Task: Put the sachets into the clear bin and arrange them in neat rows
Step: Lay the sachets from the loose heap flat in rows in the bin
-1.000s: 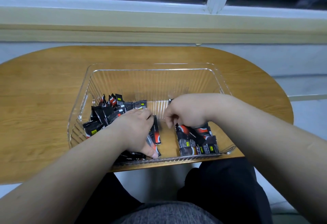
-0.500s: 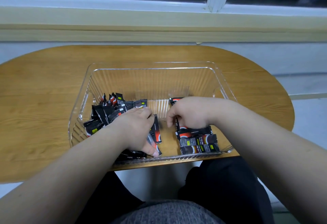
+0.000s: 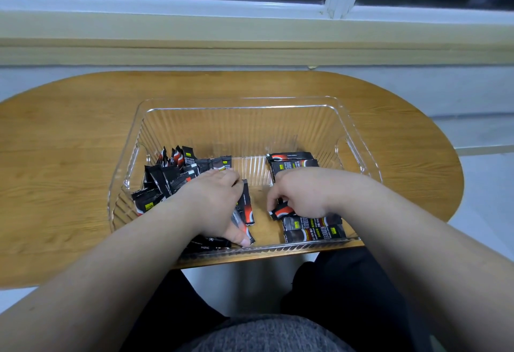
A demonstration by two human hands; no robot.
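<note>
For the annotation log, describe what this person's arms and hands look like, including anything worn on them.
Left grip and right grip are bare hands: no gloves, rings or watch visible. Left forearm and right forearm are bare too, with no sleeve, cuff or marking in view.

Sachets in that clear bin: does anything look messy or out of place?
Yes. The left pile is a jumble, sachets tilted every way, while the right row lies flat in the bin. The sachet the right hand pinches sits crooked to that row. Nothing looks torn.
</note>
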